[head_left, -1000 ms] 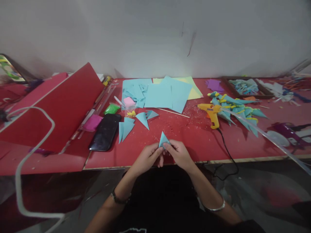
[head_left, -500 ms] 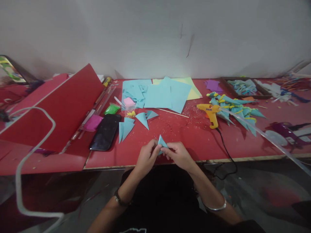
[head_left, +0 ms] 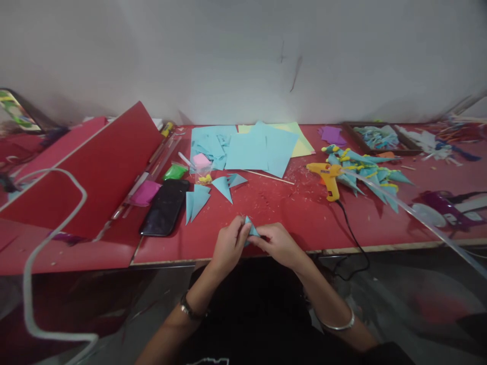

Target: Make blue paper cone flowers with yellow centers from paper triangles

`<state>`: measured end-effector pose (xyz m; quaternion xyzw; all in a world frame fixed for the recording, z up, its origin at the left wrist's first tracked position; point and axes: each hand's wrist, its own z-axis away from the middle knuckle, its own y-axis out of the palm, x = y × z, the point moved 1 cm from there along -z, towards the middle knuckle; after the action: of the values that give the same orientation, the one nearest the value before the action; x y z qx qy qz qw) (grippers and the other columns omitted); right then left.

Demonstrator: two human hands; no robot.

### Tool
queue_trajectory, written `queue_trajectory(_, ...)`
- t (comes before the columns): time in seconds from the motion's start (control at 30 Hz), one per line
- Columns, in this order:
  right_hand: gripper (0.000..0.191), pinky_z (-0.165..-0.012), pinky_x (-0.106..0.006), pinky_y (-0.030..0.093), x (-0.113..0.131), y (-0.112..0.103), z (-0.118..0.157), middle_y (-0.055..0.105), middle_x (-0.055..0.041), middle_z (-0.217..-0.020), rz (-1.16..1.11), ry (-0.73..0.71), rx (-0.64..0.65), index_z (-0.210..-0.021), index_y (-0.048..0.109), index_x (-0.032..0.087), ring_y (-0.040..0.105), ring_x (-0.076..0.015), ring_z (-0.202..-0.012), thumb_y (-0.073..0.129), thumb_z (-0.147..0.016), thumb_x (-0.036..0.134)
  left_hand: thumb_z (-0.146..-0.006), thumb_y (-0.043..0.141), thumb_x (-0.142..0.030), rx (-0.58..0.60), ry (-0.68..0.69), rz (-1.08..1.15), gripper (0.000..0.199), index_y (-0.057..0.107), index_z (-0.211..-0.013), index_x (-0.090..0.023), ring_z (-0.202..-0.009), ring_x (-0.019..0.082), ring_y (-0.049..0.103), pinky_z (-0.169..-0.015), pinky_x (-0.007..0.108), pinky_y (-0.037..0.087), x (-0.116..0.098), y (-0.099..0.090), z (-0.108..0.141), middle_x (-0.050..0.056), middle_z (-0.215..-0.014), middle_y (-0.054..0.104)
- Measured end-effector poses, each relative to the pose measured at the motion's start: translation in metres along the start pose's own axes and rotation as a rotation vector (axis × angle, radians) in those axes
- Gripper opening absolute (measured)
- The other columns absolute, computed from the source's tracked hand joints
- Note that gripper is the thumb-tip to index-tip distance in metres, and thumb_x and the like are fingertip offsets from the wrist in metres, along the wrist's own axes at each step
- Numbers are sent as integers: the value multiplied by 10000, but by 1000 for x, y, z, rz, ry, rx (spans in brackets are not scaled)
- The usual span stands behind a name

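Note:
Between my two hands, at the table's front edge, is a small piece of light blue paper (head_left: 252, 230) shaped to a point at its top. My left hand (head_left: 230, 242) pinches its left side, and my right hand (head_left: 278, 241) grips its right side; the fingers cover most of the lower part. Beyond them on the red table (head_left: 266, 203) lie light blue paper cones (head_left: 198, 202) and another pointed blue paper piece (head_left: 222, 188). Blue paper sheets (head_left: 247, 152) are spread farther back, a thin wooden stick (head_left: 270, 176) in front of them.
To the right, a yellow glue gun (head_left: 327, 177) with a long glue stick rests beside blue cones edged in yellow (head_left: 376, 175). A black phone (head_left: 165, 208) lies left. A red board (head_left: 99, 167) leans up at far left, near a white cable (head_left: 28, 284).
Both hands have drawn slightly closer together around the blue paper, which has shifted a little left and now shows less between the fingers. The other objects lie as before.

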<state>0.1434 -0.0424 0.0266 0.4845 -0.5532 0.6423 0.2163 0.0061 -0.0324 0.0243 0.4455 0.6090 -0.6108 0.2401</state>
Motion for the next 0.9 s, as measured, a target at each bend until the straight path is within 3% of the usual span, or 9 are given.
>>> queue_trajectory(0.3,352,-502,-203,273,5,7,2,363,36,-533,-105,33,-86,-554,414,169,347,-83,-520,405,-824,395,-830,330,-334,-58,-5,178,287,332,-585,-185,-486,75,313,-467,190,272,-4,-2,-2,-51,-519,308)
queue_trajectory(0.43,345,-516,-200,282,5,7,3,378,31,-561,-96,11,-56,-560,440,162,345,-84,-545,417,-820,387,-814,370,-357,-50,10,125,319,330,-551,-180,-483,73,302,-472,196,268,-4,-4,-5,-51,-501,308)
queue_trajectory(0.7,354,-494,-198,274,9,5,4,359,35,-539,-102,12,-78,-541,413,164,340,-78,-533,428,-816,388,-848,305,-340,-167,26,43,324,315,-560,-192,-456,82,296,-468,213,260,-12,-1,-3,-48,-490,303)
queue_trajectory(0.9,350,-470,-196,325,9,13,4,444,31,-496,-286,69,-152,-573,453,171,407,-77,-473,401,-827,406,-846,312,-375,-237,-13,39,331,331,-569,-195,-441,83,288,-455,212,252,-13,-3,-5,-54,-479,289)
